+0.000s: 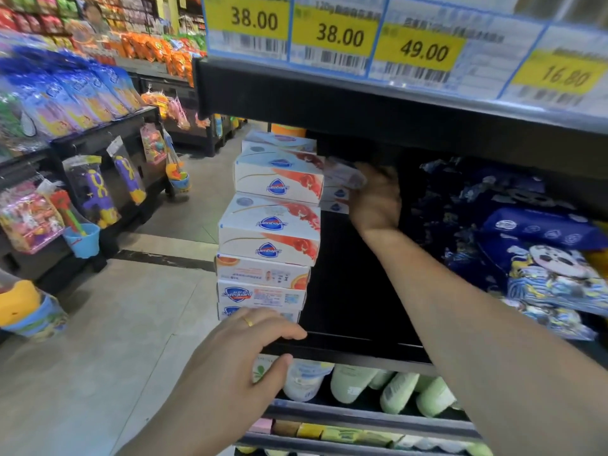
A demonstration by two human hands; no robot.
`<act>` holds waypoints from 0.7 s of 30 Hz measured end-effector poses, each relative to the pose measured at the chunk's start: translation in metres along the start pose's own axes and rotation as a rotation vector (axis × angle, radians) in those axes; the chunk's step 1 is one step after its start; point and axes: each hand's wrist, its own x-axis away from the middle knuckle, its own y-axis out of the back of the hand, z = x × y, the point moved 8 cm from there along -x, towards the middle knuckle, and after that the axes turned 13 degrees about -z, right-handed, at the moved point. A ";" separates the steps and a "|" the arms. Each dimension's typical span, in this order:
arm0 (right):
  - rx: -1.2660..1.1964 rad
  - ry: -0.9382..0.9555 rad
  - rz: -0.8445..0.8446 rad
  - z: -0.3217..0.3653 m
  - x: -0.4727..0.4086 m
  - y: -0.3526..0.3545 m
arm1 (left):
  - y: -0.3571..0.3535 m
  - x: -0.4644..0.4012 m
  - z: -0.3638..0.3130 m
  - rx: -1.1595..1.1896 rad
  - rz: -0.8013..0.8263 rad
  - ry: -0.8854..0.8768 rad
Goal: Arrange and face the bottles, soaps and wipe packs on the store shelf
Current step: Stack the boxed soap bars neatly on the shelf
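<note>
Soap stack: white cardboard soap boxes with red-and-blue printing (pixel 274 205), piled in a tall column at the left end of the black metal store shelf (pixel 362 355); upper boxes sit upside down and slightly askew, not squared to those below.
Held box: small white soap box (pixel 343 176), blurred, deep in the shelf just behind the column's top.
Right hand (pixel 375 200): reached far in, fingers curled round that box.
Left hand (pixel 237 350): gold ring on one finger; fingers over the shelf's front lip at the column's foot, thumb below, pinching the edge.
Handling: boxes look light, stiff and smooth; probably slide easily. Best taken across the short sides; the column may topple if nudged.
Wipe packs: soft dark-blue patterned plastic packs (pixel 539 255), heaped loosely to the right, well apart from the soaps.
Bottles: pale green and white plastic bottles (pixel 355 383) on the shelf below.
Above: yellow price labels (pixel 340 36).
</note>
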 end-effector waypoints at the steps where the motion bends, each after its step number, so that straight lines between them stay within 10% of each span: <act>1: -0.043 -0.054 -0.009 -0.001 0.012 0.012 | 0.001 0.000 0.000 0.004 0.008 0.018; 21: -0.535 0.167 0.042 -0.030 0.212 0.207 | -0.037 0.011 -0.056 0.894 -0.189 0.770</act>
